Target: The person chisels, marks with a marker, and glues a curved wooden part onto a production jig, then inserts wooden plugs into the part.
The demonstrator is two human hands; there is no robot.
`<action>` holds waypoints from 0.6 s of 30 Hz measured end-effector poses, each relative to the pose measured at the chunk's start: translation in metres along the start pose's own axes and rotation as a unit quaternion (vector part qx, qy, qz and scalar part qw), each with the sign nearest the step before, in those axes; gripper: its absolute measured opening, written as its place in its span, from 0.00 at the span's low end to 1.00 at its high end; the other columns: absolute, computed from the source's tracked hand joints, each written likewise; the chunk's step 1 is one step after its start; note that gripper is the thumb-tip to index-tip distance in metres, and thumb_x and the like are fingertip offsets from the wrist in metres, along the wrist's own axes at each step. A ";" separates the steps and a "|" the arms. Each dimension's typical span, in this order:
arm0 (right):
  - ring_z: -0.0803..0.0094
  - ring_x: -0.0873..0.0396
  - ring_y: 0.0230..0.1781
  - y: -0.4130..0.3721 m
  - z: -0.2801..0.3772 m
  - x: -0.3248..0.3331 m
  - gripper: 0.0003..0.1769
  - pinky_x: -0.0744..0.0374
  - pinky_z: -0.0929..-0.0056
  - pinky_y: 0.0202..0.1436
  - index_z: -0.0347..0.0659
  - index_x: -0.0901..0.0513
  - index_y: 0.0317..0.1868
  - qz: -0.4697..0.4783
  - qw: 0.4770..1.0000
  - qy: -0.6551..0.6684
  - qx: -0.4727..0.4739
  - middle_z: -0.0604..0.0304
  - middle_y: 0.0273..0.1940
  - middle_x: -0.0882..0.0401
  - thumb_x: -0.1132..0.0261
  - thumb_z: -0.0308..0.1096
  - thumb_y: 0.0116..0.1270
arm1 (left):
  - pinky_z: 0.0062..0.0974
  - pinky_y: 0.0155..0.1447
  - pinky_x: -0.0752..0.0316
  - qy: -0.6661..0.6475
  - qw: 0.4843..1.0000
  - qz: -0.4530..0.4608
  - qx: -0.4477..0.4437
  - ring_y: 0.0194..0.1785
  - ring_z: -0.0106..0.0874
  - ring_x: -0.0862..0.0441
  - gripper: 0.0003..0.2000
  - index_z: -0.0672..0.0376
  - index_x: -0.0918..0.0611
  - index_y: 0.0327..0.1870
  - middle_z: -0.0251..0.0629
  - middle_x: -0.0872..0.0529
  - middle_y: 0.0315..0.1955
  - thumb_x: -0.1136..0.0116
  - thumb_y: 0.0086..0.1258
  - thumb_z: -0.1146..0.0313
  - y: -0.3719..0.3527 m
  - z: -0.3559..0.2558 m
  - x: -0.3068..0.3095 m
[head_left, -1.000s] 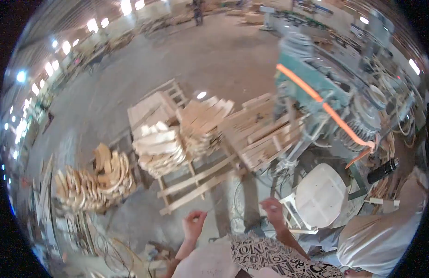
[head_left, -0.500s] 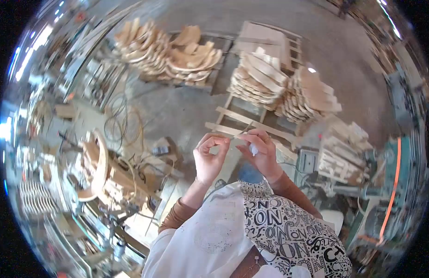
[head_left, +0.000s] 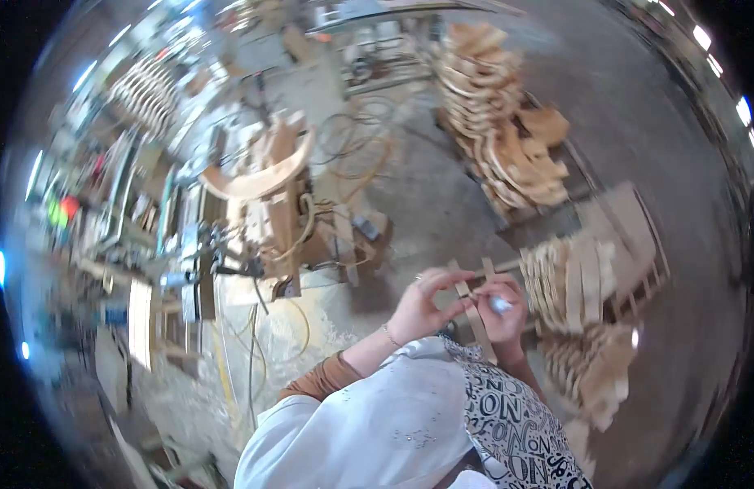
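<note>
My left hand (head_left: 422, 310) is in front of my apron, its thumb and fingers curled towards the right hand in a pinch. Whatever sits between those fingertips is too small and blurred to name. Close against it, my right hand (head_left: 504, 319) is closed, with a small white object (head_left: 500, 305) showing between its fingers. The fingertips of both hands meet or nearly meet. Below them hangs the white apron (head_left: 352, 432), beside a black-and-white lettered cloth (head_left: 515, 416).
Stacked curved wooden parts (head_left: 483, 98) stand on a pallet at upper right. More stacks (head_left: 568, 281) lie right of my hands. On the left, a large curved wooden piece (head_left: 263, 183) rests on a workstation with clamps and hoses. Cables (head_left: 361, 134) loop over the floor.
My view has swung left, so the workstation and wood stacks have shifted right and turned in the picture. My hands have come closer together; the thin strip between them no longer shows clearly.
</note>
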State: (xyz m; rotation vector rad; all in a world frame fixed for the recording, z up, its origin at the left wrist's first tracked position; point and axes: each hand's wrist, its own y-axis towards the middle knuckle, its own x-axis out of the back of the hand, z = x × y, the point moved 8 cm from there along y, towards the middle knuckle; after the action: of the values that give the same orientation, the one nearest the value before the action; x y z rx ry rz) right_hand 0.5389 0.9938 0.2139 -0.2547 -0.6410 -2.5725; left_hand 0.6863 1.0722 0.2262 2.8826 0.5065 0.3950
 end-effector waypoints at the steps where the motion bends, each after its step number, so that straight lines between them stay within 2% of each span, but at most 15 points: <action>1: 0.70 0.19 0.39 0.006 -0.005 0.003 0.10 0.21 0.72 0.44 0.38 0.13 0.39 0.012 0.999 0.040 -0.003 0.58 0.40 0.21 0.27 0.18 0.57 | 0.32 0.53 0.21 0.002 1.000 0.011 -0.007 0.48 0.33 0.14 0.17 0.58 0.13 0.52 0.39 0.11 0.45 0.26 0.63 0.66 0.003 0.006 -0.009; 2: 0.70 0.19 0.39 0.012 -0.009 0.002 0.10 0.21 0.72 0.44 0.38 0.13 0.39 0.038 0.998 0.053 0.005 0.58 0.40 0.21 0.27 0.18 0.57 | 0.32 0.53 0.21 0.010 1.000 -0.017 0.000 0.48 0.33 0.14 0.17 0.58 0.13 0.52 0.39 0.11 0.45 0.26 0.63 0.66 0.003 0.011 -0.010; 4: 0.74 0.22 0.41 0.024 -0.028 -0.002 0.07 0.22 0.74 0.45 0.36 0.14 0.38 0.071 0.989 0.111 -0.062 0.61 0.41 0.22 0.27 0.18 0.60 | 0.32 0.50 0.18 -0.035 0.995 0.029 0.088 0.42 0.35 0.13 0.14 0.58 0.13 0.49 0.41 0.10 0.39 0.27 0.63 0.67 -0.001 0.030 -0.027; 5: 0.76 0.23 0.41 0.027 -0.035 -0.007 0.06 0.23 0.76 0.46 0.36 0.14 0.38 0.091 0.971 0.178 -0.130 0.63 0.41 0.22 0.28 0.18 0.61 | 0.31 0.44 0.18 -0.022 0.997 -0.008 0.074 0.35 0.36 0.13 0.11 0.58 0.12 0.45 0.40 0.11 0.34 0.29 0.65 0.66 -0.002 0.029 -0.024; 6: 0.76 0.23 0.41 0.030 -0.041 -0.010 0.06 0.23 0.76 0.46 0.36 0.14 0.38 0.109 0.969 0.183 -0.127 0.63 0.41 0.22 0.28 0.18 0.61 | 0.31 0.44 0.18 -0.018 0.996 -0.027 0.078 0.35 0.36 0.13 0.11 0.58 0.12 0.45 0.40 0.11 0.34 0.29 0.65 0.66 -0.001 0.032 -0.019; 8: 0.77 0.23 0.40 0.033 -0.065 -0.032 0.05 0.24 0.78 0.46 0.35 0.15 0.37 0.195 0.929 0.230 -0.214 0.63 0.41 0.22 0.29 0.19 0.63 | 0.32 0.43 0.20 0.093 0.990 -0.038 0.099 0.36 0.37 0.13 0.07 0.56 0.11 0.42 0.39 0.11 0.34 0.30 0.66 0.66 0.000 0.044 -0.005; 9: 0.77 0.23 0.39 0.044 -0.056 -0.040 0.03 0.25 0.78 0.44 0.35 0.15 0.37 0.216 0.932 0.217 -0.194 0.63 0.40 0.22 0.29 0.21 0.64 | 0.32 0.40 0.21 0.104 0.987 -0.074 0.099 0.35 0.38 0.15 0.05 0.56 0.11 0.38 0.38 0.13 0.31 0.30 0.66 0.66 0.001 0.044 0.006; 10: 0.77 0.23 0.39 0.054 -0.058 -0.049 0.03 0.25 0.78 0.44 0.35 0.15 0.37 0.231 0.928 0.222 -0.192 0.63 0.40 0.22 0.29 0.21 0.64 | 0.32 0.40 0.21 0.108 0.985 -0.089 0.105 0.35 0.38 0.15 0.05 0.56 0.11 0.38 0.38 0.13 0.31 0.30 0.66 0.66 0.002 0.047 0.016; 12: 0.75 0.22 0.39 0.076 -0.047 -0.066 0.03 0.26 0.77 0.42 0.35 0.14 0.34 0.265 0.952 0.138 -0.067 0.61 0.37 0.20 0.27 0.22 0.62 | 0.30 0.40 0.21 0.213 0.970 -0.084 0.078 0.34 0.36 0.16 0.05 0.56 0.11 0.36 0.36 0.13 0.30 0.29 0.63 0.67 0.004 0.045 0.033; 15: 0.71 0.21 0.35 0.108 -0.038 -0.102 0.03 0.25 0.75 0.39 0.36 0.14 0.32 0.290 0.948 0.126 -0.040 0.60 0.34 0.19 0.26 0.23 0.60 | 0.31 0.39 0.22 0.193 0.964 -0.136 0.125 0.34 0.35 0.18 0.04 0.56 0.11 0.32 0.34 0.14 0.29 0.27 0.61 0.69 -0.001 0.058 0.067; 17: 0.72 0.21 0.32 0.128 -0.036 -0.127 0.03 0.25 0.74 0.36 0.36 0.13 0.33 0.301 0.945 0.128 0.018 0.60 0.33 0.18 0.26 0.21 0.60 | 0.31 0.38 0.23 0.190 0.957 -0.182 0.119 0.34 0.34 0.18 0.04 0.56 0.12 0.31 0.34 0.14 0.28 0.27 0.59 0.71 -0.003 0.064 0.099; 18: 0.72 0.21 0.33 0.139 -0.037 -0.144 0.03 0.25 0.75 0.36 0.36 0.13 0.33 0.300 0.942 0.151 0.001 0.60 0.33 0.18 0.27 0.20 0.60 | 0.31 0.38 0.23 0.187 0.952 -0.217 0.112 0.35 0.34 0.18 0.05 0.57 0.12 0.30 0.34 0.14 0.28 0.26 0.57 0.73 -0.005 0.066 0.117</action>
State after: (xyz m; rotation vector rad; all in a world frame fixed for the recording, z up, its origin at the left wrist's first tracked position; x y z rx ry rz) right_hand 0.7295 0.9260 0.1953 -0.0372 -0.3740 -1.9653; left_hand 0.8094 1.1096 0.1893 2.7825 1.2939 0.8559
